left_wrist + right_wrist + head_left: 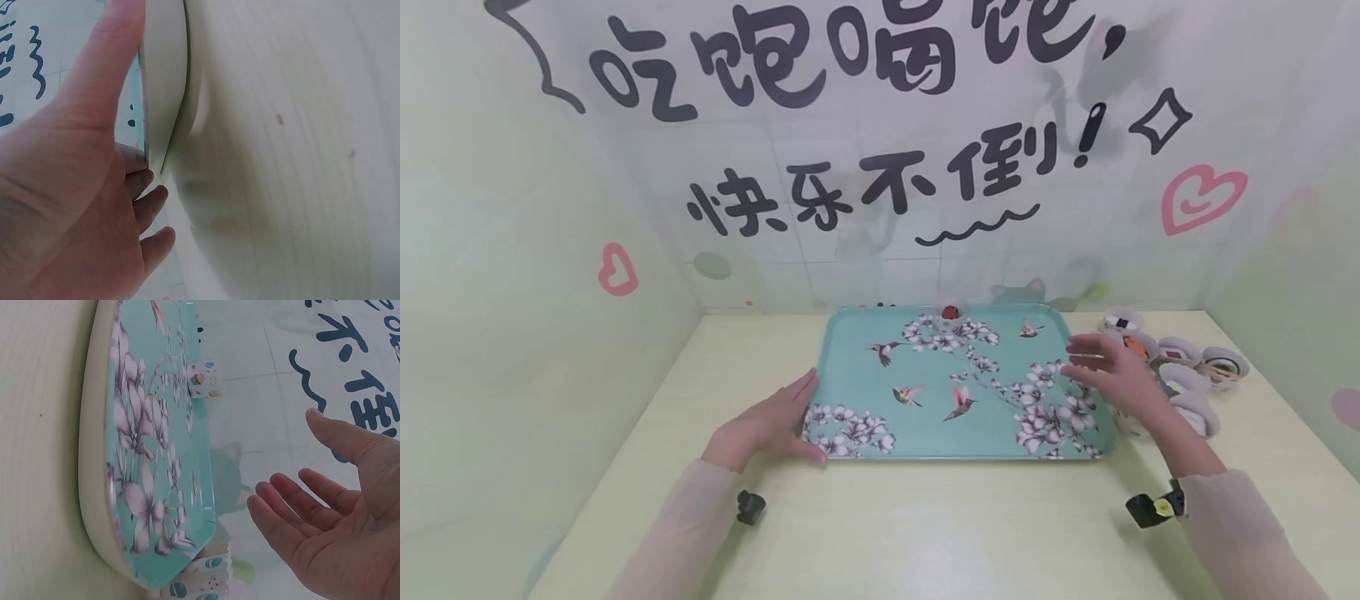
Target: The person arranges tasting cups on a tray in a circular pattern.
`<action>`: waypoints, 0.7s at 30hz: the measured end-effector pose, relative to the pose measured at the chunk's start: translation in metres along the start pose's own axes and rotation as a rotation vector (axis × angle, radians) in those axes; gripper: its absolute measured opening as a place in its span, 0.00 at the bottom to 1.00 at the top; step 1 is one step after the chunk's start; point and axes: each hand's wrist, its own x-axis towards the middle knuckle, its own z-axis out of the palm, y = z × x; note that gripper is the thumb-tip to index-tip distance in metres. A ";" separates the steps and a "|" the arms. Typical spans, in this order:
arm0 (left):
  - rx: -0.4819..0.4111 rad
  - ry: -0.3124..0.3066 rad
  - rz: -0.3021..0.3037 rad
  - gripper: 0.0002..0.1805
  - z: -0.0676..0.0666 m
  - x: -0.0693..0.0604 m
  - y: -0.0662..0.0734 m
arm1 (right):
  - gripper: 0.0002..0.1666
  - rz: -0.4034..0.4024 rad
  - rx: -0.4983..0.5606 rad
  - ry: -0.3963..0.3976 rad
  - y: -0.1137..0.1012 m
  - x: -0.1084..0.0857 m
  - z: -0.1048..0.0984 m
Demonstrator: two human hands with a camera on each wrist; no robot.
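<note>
A turquoise tray with printed flowers and birds lies on the table. Near its back edge stands a small paper cup with a red item inside. My left hand touches the tray's front left corner, thumb along the front rim and fingers at the left side. Over the tray's right edge hovers my right hand, fingers loosely extended and nothing in them. The right wrist view shows its palm apart from the tray.
Several small paper cups with different items cluster on the table right of the tray, partly behind my right hand. A wall covering with large dark writing and pink hearts rises behind, and side panels flank the table.
</note>
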 end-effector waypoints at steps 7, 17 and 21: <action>-0.014 0.006 -0.002 0.77 0.001 -0.001 0.000 | 0.33 -0.054 0.023 0.042 0.009 -0.008 -0.010; -0.022 0.001 -0.001 0.77 0.001 -0.002 0.000 | 0.32 -0.049 -0.065 0.091 0.023 -0.021 -0.029; -0.020 -0.007 0.001 0.77 0.001 -0.002 0.000 | 0.35 -0.040 -0.063 0.101 0.027 -0.025 -0.038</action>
